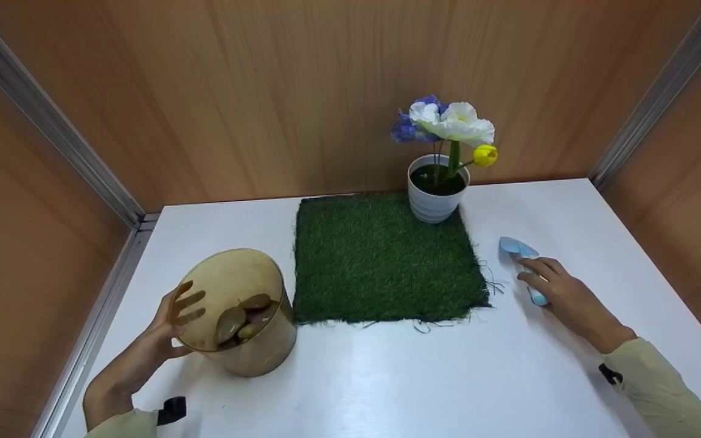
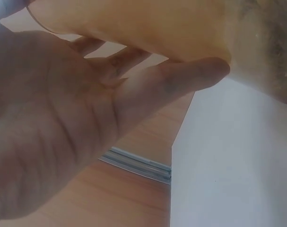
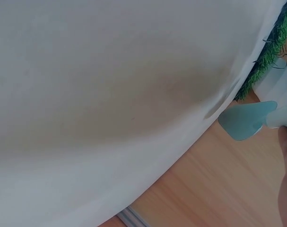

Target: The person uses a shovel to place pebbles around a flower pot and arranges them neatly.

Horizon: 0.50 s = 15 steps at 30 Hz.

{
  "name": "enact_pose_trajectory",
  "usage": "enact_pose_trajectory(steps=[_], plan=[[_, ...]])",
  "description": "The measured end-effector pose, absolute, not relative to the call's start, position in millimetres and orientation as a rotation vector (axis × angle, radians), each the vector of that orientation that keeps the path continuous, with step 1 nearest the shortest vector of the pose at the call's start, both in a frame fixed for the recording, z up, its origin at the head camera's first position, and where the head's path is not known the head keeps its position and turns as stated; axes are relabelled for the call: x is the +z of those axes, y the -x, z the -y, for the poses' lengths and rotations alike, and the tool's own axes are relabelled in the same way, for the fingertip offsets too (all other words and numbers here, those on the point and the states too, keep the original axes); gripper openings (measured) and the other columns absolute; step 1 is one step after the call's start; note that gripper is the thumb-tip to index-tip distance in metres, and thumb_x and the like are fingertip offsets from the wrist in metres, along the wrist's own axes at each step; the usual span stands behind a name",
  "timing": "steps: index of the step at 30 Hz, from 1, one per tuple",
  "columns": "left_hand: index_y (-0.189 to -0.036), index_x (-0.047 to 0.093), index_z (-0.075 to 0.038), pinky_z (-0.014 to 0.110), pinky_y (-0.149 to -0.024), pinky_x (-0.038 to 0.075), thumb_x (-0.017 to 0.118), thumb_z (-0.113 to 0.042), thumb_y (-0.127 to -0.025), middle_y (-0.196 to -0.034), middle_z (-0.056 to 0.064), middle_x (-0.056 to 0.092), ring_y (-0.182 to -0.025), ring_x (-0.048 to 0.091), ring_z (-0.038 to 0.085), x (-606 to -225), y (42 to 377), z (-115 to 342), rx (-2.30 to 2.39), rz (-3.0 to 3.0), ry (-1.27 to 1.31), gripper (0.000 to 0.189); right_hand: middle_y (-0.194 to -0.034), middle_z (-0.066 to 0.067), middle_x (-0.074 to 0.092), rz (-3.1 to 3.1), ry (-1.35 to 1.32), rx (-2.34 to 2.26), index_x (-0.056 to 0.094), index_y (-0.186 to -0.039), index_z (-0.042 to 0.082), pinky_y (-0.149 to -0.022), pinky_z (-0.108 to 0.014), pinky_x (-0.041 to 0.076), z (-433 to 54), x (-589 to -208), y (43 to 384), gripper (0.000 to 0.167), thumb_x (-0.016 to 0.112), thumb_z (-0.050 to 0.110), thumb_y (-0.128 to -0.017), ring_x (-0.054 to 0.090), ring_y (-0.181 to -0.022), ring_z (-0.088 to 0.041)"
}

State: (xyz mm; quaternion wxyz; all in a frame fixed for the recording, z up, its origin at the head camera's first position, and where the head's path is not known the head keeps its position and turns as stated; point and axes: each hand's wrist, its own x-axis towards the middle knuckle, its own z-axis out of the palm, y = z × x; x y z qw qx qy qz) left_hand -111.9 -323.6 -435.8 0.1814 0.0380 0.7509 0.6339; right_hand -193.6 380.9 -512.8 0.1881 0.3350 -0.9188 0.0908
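Note:
My left hand (image 1: 159, 328) holds the left side of a round, amber, see-through tub (image 1: 253, 356), its fingers spread around the wall. In the left wrist view the thumb (image 2: 181, 78) lies along the outside of the tub. Several smooth brown stones (image 1: 232, 323) sit low inside it. Over on the right, my right hand (image 1: 566, 298) grips a small light-blue hand trowel (image 1: 516, 246) by its handle, close over the white table. The trowel's scoop (image 3: 245, 120) points away from the hand in the right wrist view, where only parts of the fingers show.
A square of artificial grass (image 1: 381, 261) lies between the hands on the white table (image 1: 375, 377). On its far right corner stands a white ribbed pot (image 1: 432, 204) with purple, white and yellow flowers (image 1: 460, 125). Wood panels (image 1: 326, 91) rise behind and at both sides.

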Motion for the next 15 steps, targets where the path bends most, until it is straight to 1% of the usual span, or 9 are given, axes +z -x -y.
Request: enact_pose_trajectory(steps=[6, 10, 12, 15], plan=[[-0.167, 0.001, -0.020, 0.069, -0.110, 0.037, 0.040, -0.004, -0.100, -0.174, 0.013, 0.001, -0.160, 0.003, 0.043, -439.7, 110.9, 327.3, 1.775, -2.096, -0.126, 0.080, -0.145, -0.017, 0.056, 2.591, -0.929, 0.261, 0.072, -0.122, 0.002, -0.077, -0.048, 0.064, -379.8, -512.2, 194.2, 0.079, 0.096, -0.023, -0.051, 0.052, -0.128, -0.038], [-0.168, 0.003, -0.024, 0.065, -0.109, 0.040, 0.042, -0.004, -0.101, -0.174, 0.012, 0.001, -0.158, 0.003, 0.045, -442.7, 109.7, 330.5, 1.771, -2.060, -0.176, 0.080, -0.146, -0.016, 0.056, 2.592, -0.928, 0.264, 0.072, -0.122, 0.002, -0.077, -0.048, 0.064, -379.2, -512.5, 194.4, 0.078, 0.096, -0.023, -0.052, 0.052, -0.128, -0.038], [-0.167, 0.005, -0.028, 0.064, -0.108, 0.042, 0.041, -0.004, -0.101, -0.173, 0.014, -0.001, -0.157, 0.003, 0.048, -444.2, 109.0, 332.3, 1.767, -2.040, -0.228, 0.079, -0.146, -0.016, 0.055, 2.590, -0.930, 0.263, 0.072, -0.122, 0.002, -0.078, -0.049, 0.064, -379.0, -512.6, 194.4, 0.079, 0.096, -0.023, -0.051, 0.052, -0.128, -0.037], [-0.167, 0.009, -0.035, 0.063, -0.107, 0.042, 0.041, -0.005, -0.101, -0.172, 0.017, -0.002, -0.155, 0.009, 0.046, -446.6, 107.7, 335.3, 1.754, -2.008, -0.311, 0.079, -0.145, -0.016, 0.056, 2.579, -0.942, 0.260, 0.071, -0.122, 0.002, -0.078, -0.048, 0.064, -378.2, -512.2, 194.3, 0.080, 0.095, -0.024, -0.051, 0.052, -0.128, -0.037]])
